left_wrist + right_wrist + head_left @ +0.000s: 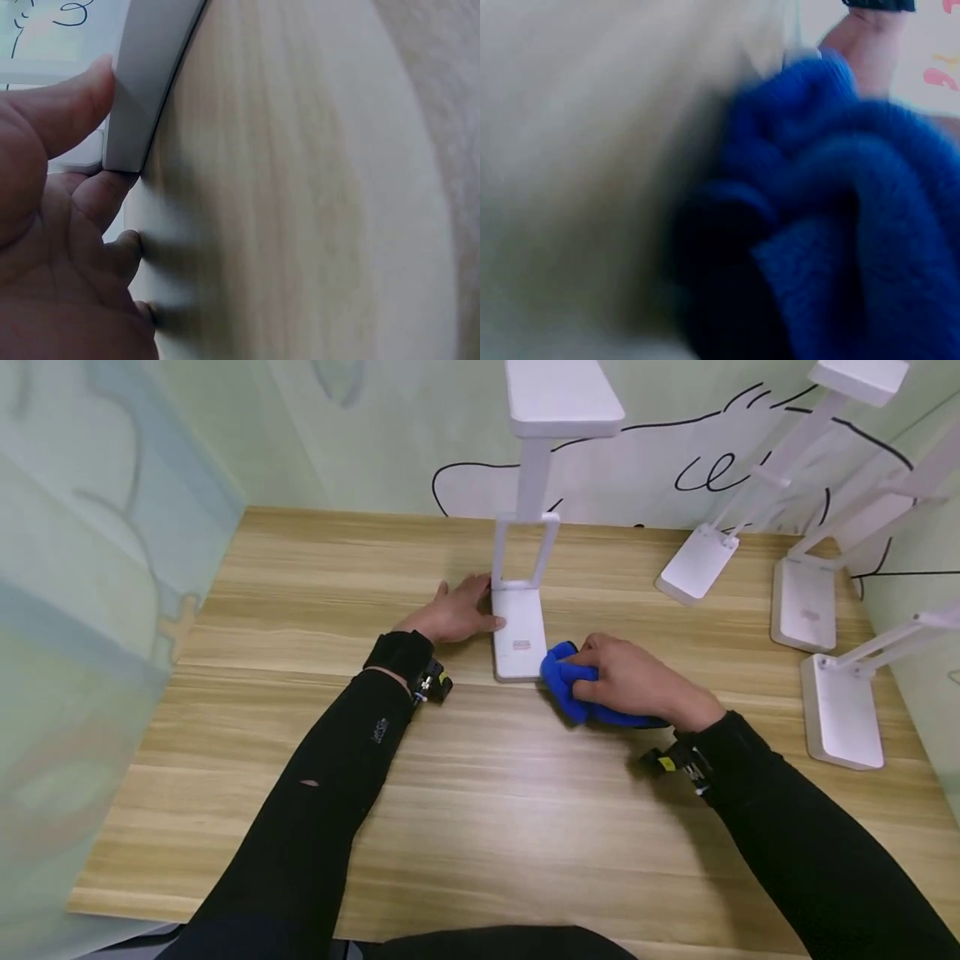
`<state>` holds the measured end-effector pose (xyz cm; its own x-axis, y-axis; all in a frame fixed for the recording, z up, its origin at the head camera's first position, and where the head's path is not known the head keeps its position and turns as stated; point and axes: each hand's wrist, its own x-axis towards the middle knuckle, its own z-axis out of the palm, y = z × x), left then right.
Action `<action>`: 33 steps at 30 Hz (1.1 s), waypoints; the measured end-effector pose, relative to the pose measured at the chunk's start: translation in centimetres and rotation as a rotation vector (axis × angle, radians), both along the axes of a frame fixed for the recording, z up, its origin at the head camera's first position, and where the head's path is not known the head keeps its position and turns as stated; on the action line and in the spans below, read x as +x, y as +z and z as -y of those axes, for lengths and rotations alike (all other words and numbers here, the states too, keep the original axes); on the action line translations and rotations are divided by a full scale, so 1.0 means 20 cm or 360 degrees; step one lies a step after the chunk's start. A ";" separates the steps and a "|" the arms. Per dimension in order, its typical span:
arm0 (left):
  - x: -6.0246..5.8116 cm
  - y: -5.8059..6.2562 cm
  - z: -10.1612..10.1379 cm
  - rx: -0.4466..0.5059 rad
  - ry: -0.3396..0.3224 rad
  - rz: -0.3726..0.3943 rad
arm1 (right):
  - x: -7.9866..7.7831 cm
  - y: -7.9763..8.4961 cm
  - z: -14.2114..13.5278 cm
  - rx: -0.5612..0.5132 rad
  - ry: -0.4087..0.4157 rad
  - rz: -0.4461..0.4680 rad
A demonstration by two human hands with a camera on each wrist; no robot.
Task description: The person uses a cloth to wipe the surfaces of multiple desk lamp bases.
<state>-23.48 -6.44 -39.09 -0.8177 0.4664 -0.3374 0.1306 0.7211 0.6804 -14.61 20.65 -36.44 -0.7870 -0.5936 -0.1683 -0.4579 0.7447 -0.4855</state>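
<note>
A white desk lamp (pixel 519 639) stands upright near the back middle of the wooden table. My left hand (pixel 456 610) holds its base from the left, the thumb on the upper face and a finger at the base's edge. In the left wrist view, the lamp's base (pixel 146 82) shows between thumb and forefinger, while the other fingers reach past it. My right hand (pixel 626 677) grips a bunched blue cloth (pixel 561 683) at the base's front right corner. That fluffy cloth (pixel 832 172) fills much of the blurred right wrist view and hides the right fingers.
Three more white lamps stand at the right: one at the back (pixel 697 562), one beside it (pixel 804 602), and one nearer (pixel 842 710). A printed wall (pixel 375 435) rises behind the wooden table (pixel 247 735). Both wrists carry small black cameras.
</note>
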 end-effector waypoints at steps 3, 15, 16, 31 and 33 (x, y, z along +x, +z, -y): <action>-0.01 0.00 0.01 -0.0008 -0.0013 0.0000 | -0.06 0.07 -0.01 -0.0100 -0.0073 0.0118; -0.02 0.00 0.00 -0.0042 -0.0039 -0.0012 | -0.10 -0.08 0.22 0.0047 -0.0088 -0.0322; -0.02 0.00 0.00 -0.0036 -0.0042 -0.0022 | -0.07 -0.08 0.21 0.0055 -0.0025 -0.0368; -0.02 -0.01 0.02 -0.0012 -0.0052 -0.0038 | 0.08 -0.14 0.31 0.0197 0.0173 -0.0906; -0.02 0.00 0.01 0.0004 -0.0067 -0.0027 | 0.09 -0.14 0.27 0.0175 0.0133 -0.0889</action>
